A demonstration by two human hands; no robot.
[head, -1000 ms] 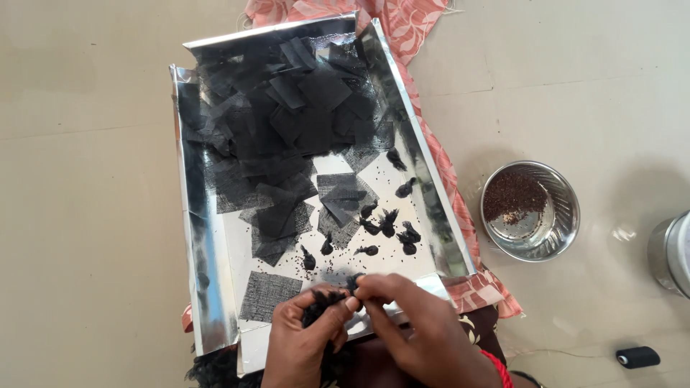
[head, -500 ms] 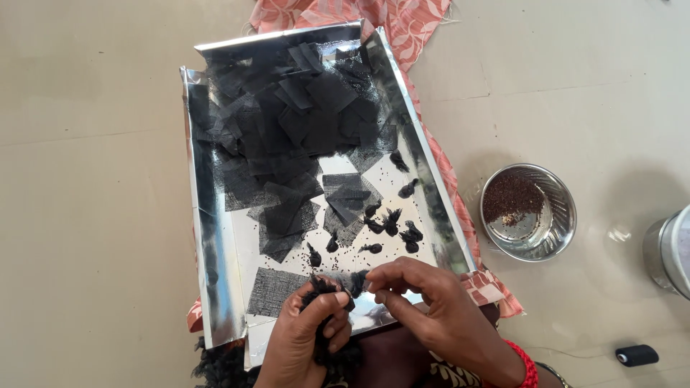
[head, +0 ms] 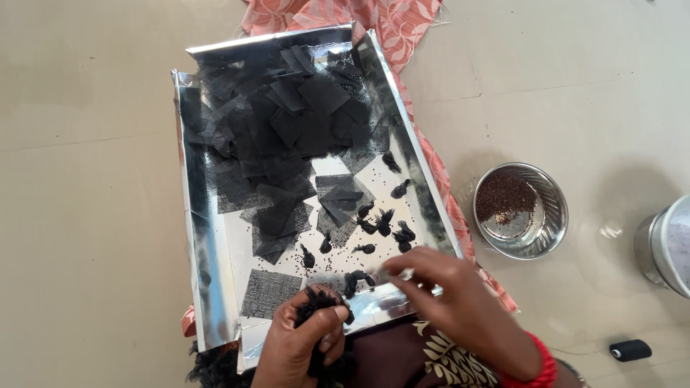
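A shiny silver tray point(head: 198, 237) lies on the floor, its far half piled with black net squares point(head: 287, 129). Several small tied black net bundles point(head: 381, 223) lie on the near part, with loose dark seeds around them. My left hand point(head: 298, 345) pinches a gathered black net bundle point(head: 316, 302) at the tray's near edge. My right hand point(head: 453, 302) hovers over the tray's near right corner, fingers loosely curled; whether it holds anything I cannot tell. A single flat net square point(head: 267, 293) lies near my left hand.
A steel bowl point(head: 546, 215) with dark seeds stands on the floor right of the tray. A steel container point(head: 665, 248) is at the right edge. A black thread spool point(head: 630, 350) lies near my right wrist. Patterned orange cloth point(head: 388, 21) lies under the tray.
My hands have parted: the right one moved right, away from the bundle that both were pinching; the left one keeps hold of it.
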